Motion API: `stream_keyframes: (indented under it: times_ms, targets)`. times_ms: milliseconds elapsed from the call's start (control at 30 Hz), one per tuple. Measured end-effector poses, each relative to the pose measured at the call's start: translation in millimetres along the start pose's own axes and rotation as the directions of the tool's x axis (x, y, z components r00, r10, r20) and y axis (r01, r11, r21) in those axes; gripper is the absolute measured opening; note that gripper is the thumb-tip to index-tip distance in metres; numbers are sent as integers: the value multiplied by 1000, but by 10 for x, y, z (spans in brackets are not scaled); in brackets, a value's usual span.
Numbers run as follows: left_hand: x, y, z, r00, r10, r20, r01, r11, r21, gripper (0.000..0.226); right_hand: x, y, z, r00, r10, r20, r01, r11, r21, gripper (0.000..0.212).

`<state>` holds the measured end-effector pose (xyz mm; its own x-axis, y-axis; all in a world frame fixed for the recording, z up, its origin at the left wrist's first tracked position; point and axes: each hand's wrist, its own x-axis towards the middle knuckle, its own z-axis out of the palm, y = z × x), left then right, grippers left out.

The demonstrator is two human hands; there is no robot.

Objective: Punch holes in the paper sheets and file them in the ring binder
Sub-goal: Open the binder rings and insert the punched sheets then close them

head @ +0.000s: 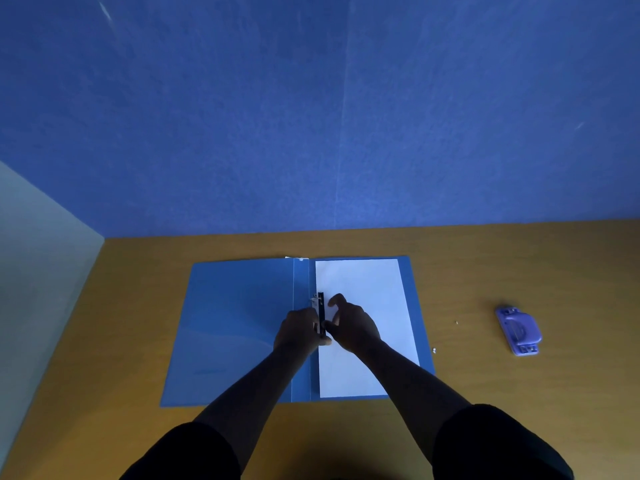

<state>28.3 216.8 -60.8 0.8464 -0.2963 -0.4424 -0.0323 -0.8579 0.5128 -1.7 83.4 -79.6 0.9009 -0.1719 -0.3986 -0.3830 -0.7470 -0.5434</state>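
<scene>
White paper sheets (363, 323) lie in the right half of the open blue ring binder (235, 327) on the wooden table (485, 265), where the left hand (299, 330) grips the black ring mechanism (320, 308) at the spine, the right hand (351, 323) pinches it from the paper side with forefinger raised, and the purple hole punch (518, 330) sits well apart to the right.

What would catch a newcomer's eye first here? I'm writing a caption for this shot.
The open blue binder lies flat mid-table with white paper on its right half. Both hands meet at the ring clip by the spine; the grip itself is too dark to read. A purple punch sits alone on the table, far right.
</scene>
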Motion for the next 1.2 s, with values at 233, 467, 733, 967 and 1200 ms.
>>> stream_keyframes:
  times_ms: [233,467,733,967,1200]
  targets:
    - [-23,-115,30,998,52,39,-50,998,-34,29,-38,67,59,991,-126,48,132,977,-169,43]
    - [-170,-152,58,999,-22,-24,23,1000,20,53,-214,317,-157,994,-24,-110,3,982,-187,44]
    - [-453,-85,294,988,-126,93,125,992,17,24,-708,848,-248,900,347,-264,-382,919,-97,35]
    - [-551,-20,391,987,-139,83,139,990,5,25,-770,936,-261,844,507,-174,-493,862,121,39]
    - [-632,-34,370,985,-155,70,157,987,-27,22,-812,941,-440,844,503,-185,-482,863,152,32]
